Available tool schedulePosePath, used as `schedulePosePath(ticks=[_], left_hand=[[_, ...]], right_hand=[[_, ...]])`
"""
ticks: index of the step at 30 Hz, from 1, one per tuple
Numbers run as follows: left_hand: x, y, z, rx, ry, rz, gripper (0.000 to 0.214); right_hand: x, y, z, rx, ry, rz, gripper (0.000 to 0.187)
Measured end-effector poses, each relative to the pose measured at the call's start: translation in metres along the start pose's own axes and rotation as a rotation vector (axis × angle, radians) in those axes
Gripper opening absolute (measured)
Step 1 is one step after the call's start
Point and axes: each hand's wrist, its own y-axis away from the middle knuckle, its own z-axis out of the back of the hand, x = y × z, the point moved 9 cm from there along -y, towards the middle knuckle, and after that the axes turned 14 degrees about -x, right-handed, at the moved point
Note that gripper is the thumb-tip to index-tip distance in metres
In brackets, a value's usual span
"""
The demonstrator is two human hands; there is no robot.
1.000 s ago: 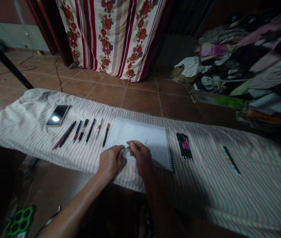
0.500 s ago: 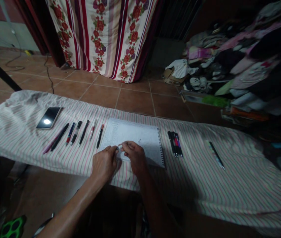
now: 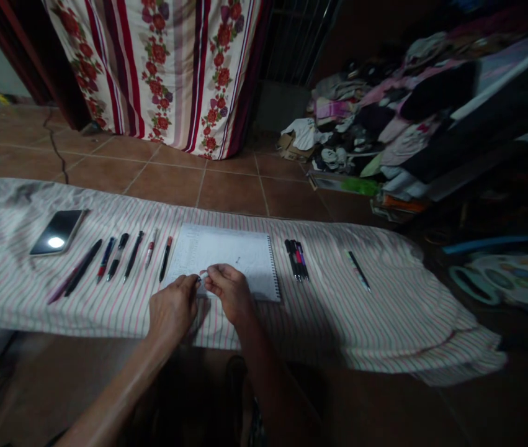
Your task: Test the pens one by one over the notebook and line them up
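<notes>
Over the near edge of a spiral notebook [image 3: 226,248], my two hands meet with fingertips pinched. My left hand [image 3: 174,308] is closed on something small and dark bluish, mostly hidden by its fingers. Between the thumb and fingers of my right hand [image 3: 229,290] is a small white piece [image 3: 204,274]; its kind is too small to make out. A black pen with a reddish-brown end [image 3: 165,259] lies along the notebook's left side. To the right of the notebook is a close group of several pens [image 3: 296,260].
Left of the notebook lie several spaced pens, including a red-and-white one [image 3: 151,249], and a phone [image 3: 58,232]. A single pen [image 3: 359,270] rests farther right on the striped cloth [image 3: 338,323]. Beyond are a floral curtain [image 3: 170,74] and heaped clothes [image 3: 361,118].
The camera view has swung to the right, so everything appears farther left. Both hands keep their pinch over the notebook, with little visible change between them.
</notes>
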Motion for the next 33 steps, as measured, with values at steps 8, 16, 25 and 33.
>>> schedulePosePath(ticks=[8,16,25,33], left_hand=[[0.019,-0.002,-0.008,0.045,0.173,0.161,0.033],[0.016,-0.002,-0.005,0.014,0.060,0.086,0.032],[0.015,-0.005,-0.009,-0.007,0.075,0.088,0.031],[0.013,-0.008,-0.016,0.065,0.174,0.146,0.031]], right_hand=[[-0.003,0.003,-0.006,0.088,-0.010,-0.063,0.035],[-0.007,-0.011,0.002,-0.044,0.147,0.039,0.026],[-0.008,-0.009,-0.004,0.040,0.068,-0.029,0.034],[0.000,-0.011,0.005,0.032,0.136,0.032,0.029]])
